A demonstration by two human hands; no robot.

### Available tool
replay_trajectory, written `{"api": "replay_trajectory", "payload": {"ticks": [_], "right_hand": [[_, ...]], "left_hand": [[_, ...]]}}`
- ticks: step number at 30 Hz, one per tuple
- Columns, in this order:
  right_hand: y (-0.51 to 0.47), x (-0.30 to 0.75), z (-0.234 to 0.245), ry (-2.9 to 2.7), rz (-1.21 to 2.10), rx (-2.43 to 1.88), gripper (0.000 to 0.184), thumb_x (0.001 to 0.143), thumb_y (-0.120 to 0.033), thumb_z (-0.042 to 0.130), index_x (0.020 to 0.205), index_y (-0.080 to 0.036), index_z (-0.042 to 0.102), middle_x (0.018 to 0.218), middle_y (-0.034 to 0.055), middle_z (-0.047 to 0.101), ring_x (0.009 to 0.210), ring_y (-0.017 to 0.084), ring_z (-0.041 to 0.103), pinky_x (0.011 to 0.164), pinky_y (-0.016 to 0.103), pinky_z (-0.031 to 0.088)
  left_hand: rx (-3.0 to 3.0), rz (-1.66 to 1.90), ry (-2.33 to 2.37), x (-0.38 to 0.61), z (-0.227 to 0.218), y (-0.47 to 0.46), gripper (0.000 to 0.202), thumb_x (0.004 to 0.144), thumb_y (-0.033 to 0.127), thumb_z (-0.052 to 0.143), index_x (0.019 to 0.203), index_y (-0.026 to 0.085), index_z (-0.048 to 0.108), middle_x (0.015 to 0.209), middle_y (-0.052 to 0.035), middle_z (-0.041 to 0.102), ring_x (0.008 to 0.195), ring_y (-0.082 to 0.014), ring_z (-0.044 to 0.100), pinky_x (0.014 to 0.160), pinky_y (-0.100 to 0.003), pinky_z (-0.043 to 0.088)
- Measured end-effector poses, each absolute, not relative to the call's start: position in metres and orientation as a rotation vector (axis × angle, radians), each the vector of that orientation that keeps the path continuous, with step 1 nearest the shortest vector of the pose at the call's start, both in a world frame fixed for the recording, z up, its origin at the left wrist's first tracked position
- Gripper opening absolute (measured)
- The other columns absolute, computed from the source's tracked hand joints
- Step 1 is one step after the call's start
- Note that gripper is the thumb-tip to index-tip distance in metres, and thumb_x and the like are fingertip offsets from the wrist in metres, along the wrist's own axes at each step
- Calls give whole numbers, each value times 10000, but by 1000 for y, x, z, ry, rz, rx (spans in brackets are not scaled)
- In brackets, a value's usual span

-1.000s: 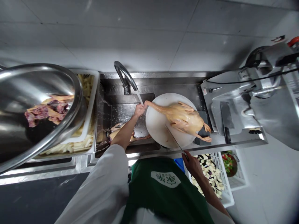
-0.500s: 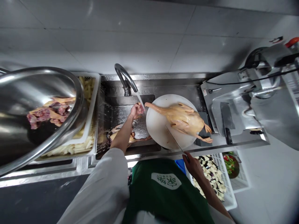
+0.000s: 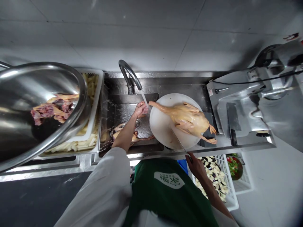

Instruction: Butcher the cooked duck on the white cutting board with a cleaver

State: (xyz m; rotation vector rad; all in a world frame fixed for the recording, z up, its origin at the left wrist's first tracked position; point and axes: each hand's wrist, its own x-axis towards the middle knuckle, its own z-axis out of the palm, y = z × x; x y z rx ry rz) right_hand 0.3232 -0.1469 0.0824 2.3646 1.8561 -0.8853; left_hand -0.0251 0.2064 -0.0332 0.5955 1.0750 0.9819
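Lying whole on a round white cutting board (image 3: 159, 127), a plucked pale-yellow bird (image 3: 189, 118) is stretching lengthwise from left to right, its neck end pointing at the person's bare left hand (image 3: 140, 110) and its feet overhanging the board's right side. Its long axis is slanting slightly, the neck sitting farther from the apron than the feet. The left hand is the nearer one to that neck tip, which is lying just to the right of its fingers; whether they are touching is hard to tell. Those fingers are curling together beneath a clear stream of water (image 3: 143, 96) that is falling from a curved grey metal faucet (image 3: 129, 71) above a rectangular steel sink (image 3: 124, 110). Something pinkish is showing at the fingertips, but I cannot tell whether it is a held scrap or the fingers themselves.

The bare right hand (image 3: 195, 164) is closing firmly around the handle of a thin-bladed metal knife (image 3: 177, 140). Its blade is slanting forward and leftward over the board, its tip pointing toward the bird's near side and stopping short of the body. From the right hand, the bird is lying straight ahead, beyond the blade.
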Motion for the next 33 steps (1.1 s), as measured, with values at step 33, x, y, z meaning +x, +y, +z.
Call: {"api": "replay_trajectory", "payload": {"ticks": [33], "right_hand": [[-145, 321, 86, 1816, -957, 2361, 558, 1030, -560, 334, 1250, -183, 681, 853, 118, 794, 855, 318, 774, 707, 332, 504]], "left_hand": [[864, 866, 1306, -3, -56, 211, 430, 846, 516, 765, 759, 215, 470, 442, 82, 428, 311, -62, 355, 361, -196, 204]]}}
